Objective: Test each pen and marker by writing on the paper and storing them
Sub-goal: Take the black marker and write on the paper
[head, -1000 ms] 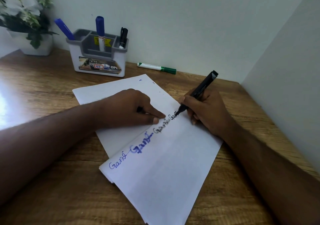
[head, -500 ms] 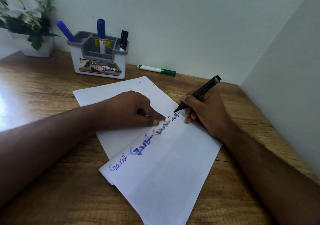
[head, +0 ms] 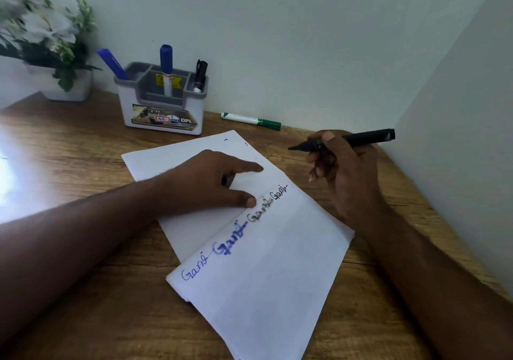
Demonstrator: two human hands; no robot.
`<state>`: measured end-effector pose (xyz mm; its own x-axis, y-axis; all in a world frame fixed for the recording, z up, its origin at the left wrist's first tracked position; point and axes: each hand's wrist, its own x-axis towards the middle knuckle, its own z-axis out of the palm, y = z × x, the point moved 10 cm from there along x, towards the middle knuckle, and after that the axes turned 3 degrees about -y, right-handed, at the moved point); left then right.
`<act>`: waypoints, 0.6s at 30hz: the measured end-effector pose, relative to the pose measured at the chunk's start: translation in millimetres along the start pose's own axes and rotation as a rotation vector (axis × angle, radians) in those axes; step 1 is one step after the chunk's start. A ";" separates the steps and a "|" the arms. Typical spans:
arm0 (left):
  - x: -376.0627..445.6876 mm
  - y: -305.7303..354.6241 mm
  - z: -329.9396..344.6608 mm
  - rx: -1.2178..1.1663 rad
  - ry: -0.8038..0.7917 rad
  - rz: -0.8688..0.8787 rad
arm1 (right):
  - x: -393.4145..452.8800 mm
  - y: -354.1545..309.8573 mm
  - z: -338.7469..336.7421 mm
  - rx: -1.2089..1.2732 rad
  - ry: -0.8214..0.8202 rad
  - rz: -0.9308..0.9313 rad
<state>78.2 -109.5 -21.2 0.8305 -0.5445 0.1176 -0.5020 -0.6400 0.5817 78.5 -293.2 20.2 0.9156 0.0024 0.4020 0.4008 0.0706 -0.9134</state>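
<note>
your right hand pinches the uncapped black marker above the far right of the creased white paper, your left hand spread flat on it, so the bare tip could smear ink reaching the far-left grey-and-white plastic organiser.

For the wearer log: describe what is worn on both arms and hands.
Nothing worn shows. The left hand and right hand are bare, with no rings or gloves showing. Both forearms are bare to the frame edge: no sleeves, watch or bracelet in view. The right hand's fingernails are short and unpainted.
</note>
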 end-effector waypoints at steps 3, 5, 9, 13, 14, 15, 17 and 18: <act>-2.4 -3.8 -7.8 -0.090 0.051 -0.025 | -9.4 -11.3 31.5 0.025 -0.157 0.011; -3.6 -4.5 -10.2 -0.136 0.070 -0.017 | -19.5 -17.5 51.0 -0.048 -0.252 0.000; -4.3 -1.7 -13.4 -0.115 0.104 0.019 | -34.4 -21.4 74.8 -0.314 -0.353 -0.082; -5.3 3.7 -15.7 -0.092 0.116 0.049 | -37.9 -21.5 83.3 -0.362 -0.371 -0.156; -5.5 5.2 -15.9 -0.085 0.118 0.056 | -37.9 -19.3 84.7 -0.366 -0.378 -0.147; -5.6 7.0 -16.0 -0.077 0.119 0.068 | -37.9 -16.5 87.3 -0.380 -0.392 -0.139; -5.7 10.5 -14.8 -0.079 0.118 0.104 | -38.7 -11.1 94.7 -0.397 -0.431 -0.105; -5.9 11.3 -14.0 -0.090 0.115 0.117 | -38.8 -8.4 97.3 -0.387 -0.437 -0.077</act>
<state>71.0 -105.9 -4.1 0.7924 -0.5434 0.2772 -0.5775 -0.5219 0.6278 36.6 -196.8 18.5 0.8186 0.4289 0.3820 0.5230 -0.2821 -0.8043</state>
